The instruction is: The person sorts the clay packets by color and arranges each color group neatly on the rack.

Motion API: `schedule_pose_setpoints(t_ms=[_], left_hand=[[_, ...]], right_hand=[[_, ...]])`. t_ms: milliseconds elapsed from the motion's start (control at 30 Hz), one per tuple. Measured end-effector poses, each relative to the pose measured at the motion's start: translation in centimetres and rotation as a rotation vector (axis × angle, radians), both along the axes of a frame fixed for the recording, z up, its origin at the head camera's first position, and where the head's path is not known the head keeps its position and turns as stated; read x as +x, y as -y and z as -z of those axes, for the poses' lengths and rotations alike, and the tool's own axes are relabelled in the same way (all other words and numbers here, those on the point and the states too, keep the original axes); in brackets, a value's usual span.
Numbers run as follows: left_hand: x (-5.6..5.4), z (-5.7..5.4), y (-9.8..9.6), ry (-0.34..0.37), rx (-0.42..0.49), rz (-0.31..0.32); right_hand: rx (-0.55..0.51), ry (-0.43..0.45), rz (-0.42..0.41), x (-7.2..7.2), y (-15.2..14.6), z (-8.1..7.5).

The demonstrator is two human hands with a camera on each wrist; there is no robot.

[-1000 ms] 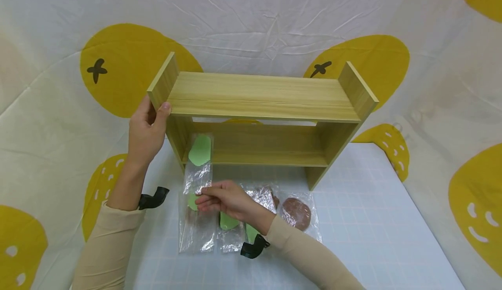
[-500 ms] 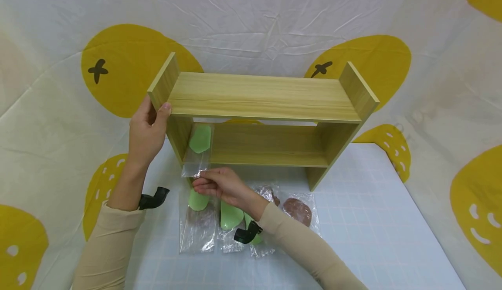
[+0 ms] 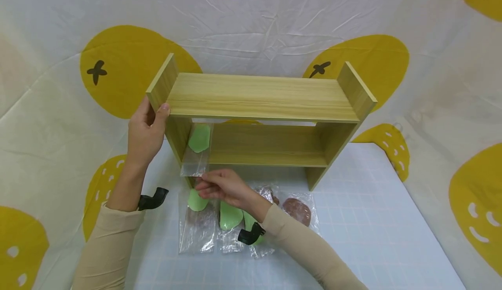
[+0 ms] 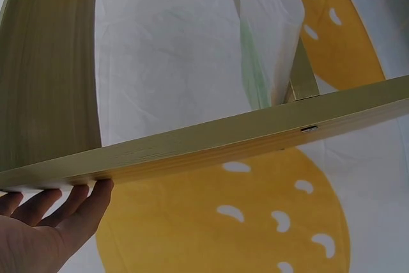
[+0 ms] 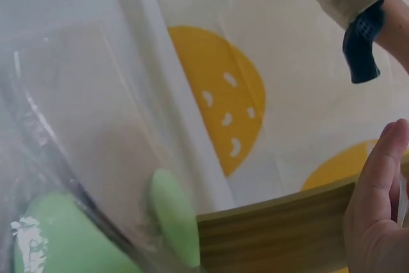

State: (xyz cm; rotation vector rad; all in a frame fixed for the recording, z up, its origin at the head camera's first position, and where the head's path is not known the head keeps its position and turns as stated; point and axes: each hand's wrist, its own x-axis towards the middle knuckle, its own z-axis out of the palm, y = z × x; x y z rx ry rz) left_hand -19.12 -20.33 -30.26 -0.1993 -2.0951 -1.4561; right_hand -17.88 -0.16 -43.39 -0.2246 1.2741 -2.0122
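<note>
My left hand point(image 3: 146, 137) grips the left side panel of a two-tier wooden shelf point(image 3: 259, 98), its thumb on the front edge. In the left wrist view the fingertips point(image 4: 102, 187) press the outer face of that panel. My right hand point(image 3: 225, 187) pinches the lower edge of a clear plastic bag point(image 3: 195, 164) holding a flat, light green piece point(image 3: 200, 138). The bag's upper part is inside the lower tier, close to the left panel. A dim side view of the bag point(image 4: 268, 36) appears in the left wrist view.
Below the shelf's front lie more clear bags on the pale table point(image 3: 384, 220). Several hold green pieces point(image 3: 231, 216); one, at the right, holds a round brown piece point(image 3: 296, 211). A patterned cloth point(image 3: 266, 28) surrounds the table.
My right hand has moved up and slightly away with the bag, which now sits higher against the lower tier's left end. The left hand has kept its place on the panel.
</note>
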Motion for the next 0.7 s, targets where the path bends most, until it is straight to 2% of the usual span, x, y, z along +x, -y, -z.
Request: schedule_pose_setpoints(t_ms=[200, 700], left_hand=[[0.1, 0.0, 0.0, 0.007, -0.003, 0.001], [0.0, 0.0, 0.0, 0.002, 0.0, 0.003]], right_hand=[[0.061, -0.067, 0.004, 0.5, -1.6, 0.9], [0.136, -0.2, 0.0, 1.8, -7.3, 2.6]])
